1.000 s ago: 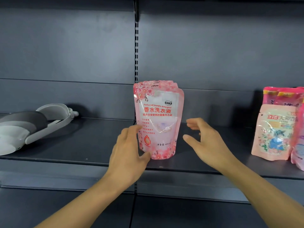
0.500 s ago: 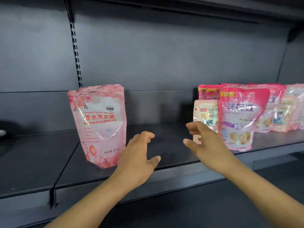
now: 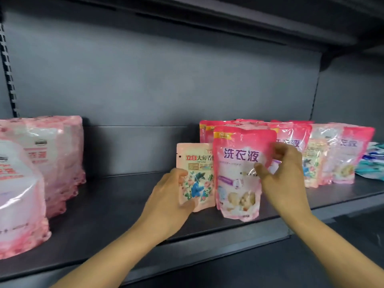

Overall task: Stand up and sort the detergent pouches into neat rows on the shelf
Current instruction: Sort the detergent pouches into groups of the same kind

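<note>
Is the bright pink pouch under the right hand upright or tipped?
Upright, leaning slightly. The bright pink pouch stands on its base at the shelf front, right hand pinching its upper right edge.

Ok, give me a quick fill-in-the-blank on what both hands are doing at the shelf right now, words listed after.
1. The left hand grips the small pale pouch that shows a figure dressed in ____.
2. The right hand holds the bright pink pouch printed with large ____ characters.
3. The small pale pouch stands to the ____ of the bright pink pouch.
4. Both pouches stand on the dark ____.

Missing words: blue; purple; left; shelf
</note>
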`<state>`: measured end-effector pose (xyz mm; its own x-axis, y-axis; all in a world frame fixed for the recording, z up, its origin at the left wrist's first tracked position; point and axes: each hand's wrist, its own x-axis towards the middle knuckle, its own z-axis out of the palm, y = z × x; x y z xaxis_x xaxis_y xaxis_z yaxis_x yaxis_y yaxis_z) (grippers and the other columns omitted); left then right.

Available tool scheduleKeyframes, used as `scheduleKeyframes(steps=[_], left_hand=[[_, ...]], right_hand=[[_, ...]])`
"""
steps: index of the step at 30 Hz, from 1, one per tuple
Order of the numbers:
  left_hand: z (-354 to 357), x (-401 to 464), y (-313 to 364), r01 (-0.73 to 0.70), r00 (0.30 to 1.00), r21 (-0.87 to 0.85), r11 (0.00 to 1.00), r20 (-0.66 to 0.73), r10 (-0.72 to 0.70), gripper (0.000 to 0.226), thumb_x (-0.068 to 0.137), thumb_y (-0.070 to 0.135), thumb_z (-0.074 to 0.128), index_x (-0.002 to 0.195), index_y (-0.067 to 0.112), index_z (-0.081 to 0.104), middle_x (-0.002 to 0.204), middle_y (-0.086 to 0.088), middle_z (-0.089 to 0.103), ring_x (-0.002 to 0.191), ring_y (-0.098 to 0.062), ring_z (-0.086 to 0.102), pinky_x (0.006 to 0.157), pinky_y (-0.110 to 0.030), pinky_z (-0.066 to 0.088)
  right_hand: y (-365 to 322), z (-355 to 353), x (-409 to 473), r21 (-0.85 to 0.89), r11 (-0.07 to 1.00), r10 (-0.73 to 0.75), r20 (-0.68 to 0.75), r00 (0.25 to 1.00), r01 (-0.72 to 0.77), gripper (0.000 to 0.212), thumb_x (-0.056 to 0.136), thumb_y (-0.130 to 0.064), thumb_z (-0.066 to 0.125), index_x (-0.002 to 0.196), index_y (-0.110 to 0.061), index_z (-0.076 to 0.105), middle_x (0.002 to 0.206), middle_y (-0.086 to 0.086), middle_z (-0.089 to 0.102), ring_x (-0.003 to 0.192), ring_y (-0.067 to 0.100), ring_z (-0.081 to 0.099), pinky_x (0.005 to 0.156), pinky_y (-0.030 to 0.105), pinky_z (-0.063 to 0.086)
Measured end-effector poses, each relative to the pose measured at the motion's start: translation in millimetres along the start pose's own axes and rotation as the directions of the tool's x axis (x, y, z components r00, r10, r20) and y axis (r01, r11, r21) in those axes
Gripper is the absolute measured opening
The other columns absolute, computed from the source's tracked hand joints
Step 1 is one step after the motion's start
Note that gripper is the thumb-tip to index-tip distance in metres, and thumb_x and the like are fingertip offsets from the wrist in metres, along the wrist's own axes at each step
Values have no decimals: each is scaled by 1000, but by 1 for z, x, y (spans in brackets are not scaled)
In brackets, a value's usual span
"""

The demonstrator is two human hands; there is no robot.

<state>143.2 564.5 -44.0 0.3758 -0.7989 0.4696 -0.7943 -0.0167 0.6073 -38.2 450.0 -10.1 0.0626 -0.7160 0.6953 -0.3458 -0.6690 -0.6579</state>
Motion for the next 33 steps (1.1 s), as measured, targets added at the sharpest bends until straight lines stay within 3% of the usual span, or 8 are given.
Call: scheduleKeyframes(steps=[4,7,10,12,17,21,24,33], left_hand=[[30,19,16,63,990,-6,998,-122,-63,57,82,17,69,128,31,39,119,11,46,100,0,47,66,1,35],[41,24,23,101,969,12,995,-229,-96,54,80,19,71,124,32,42,112,11,44,96,-3,48,63,-1,37],[46,23,28,122,947,20,992,-302,-110,50,80,22,72,117,35,41,112,11,44,98,-3,48,66,-4,36],[48,23,29,126,945,25,992,-307,-112,49,79,23,72,110,38,38,112,10,44,98,-2,48,66,-4,36],[49,23,31,174,936,24,985,-314,-157,52,78,23,74,117,32,42,116,10,45,101,-2,48,72,-8,36],[49,18,35,141,952,3,990,-275,-135,42,82,24,70,110,34,40,106,12,52,88,-2,52,63,-6,41],[45,14,35,146,953,-98,984,-255,-167,33,85,24,66,108,31,44,102,13,57,89,-3,55,66,-7,45],[1,-22,19,250,939,-424,870,-115,-326,50,70,30,81,110,30,51,100,15,70,93,2,64,83,-21,52]], right_hand=[[24,-1,33,50,999,11,-22,1000,-10,62,79,-10,72,130,-11,37,119,3,32,115,23,42,101,34,38],[41,4,51,99,995,13,45,999,-18,55,78,-19,73,123,-12,42,116,1,37,108,22,47,89,32,43],[48,11,58,235,971,12,162,987,-51,29,82,-29,68,105,-20,53,107,0,58,92,15,58,73,22,46],[49,16,59,367,923,30,234,972,-117,5,88,-29,60,92,-26,60,95,-2,69,86,14,65,73,29,53],[39,15,60,526,810,113,296,948,-261,47,96,-33,47,95,13,54,87,34,62,78,46,61,80,56,53],[25,12,59,598,709,164,378,911,-375,41,96,-28,49,85,12,52,89,35,58,80,49,59,83,67,45],[19,16,57,586,667,191,463,866,-460,30,96,-27,50,69,-16,60,74,16,60,73,28,60,86,55,52],[-43,64,43,613,548,68,646,761,-569,22,95,-24,52,78,-13,61,62,2,64,50,15,61,52,29,54]])
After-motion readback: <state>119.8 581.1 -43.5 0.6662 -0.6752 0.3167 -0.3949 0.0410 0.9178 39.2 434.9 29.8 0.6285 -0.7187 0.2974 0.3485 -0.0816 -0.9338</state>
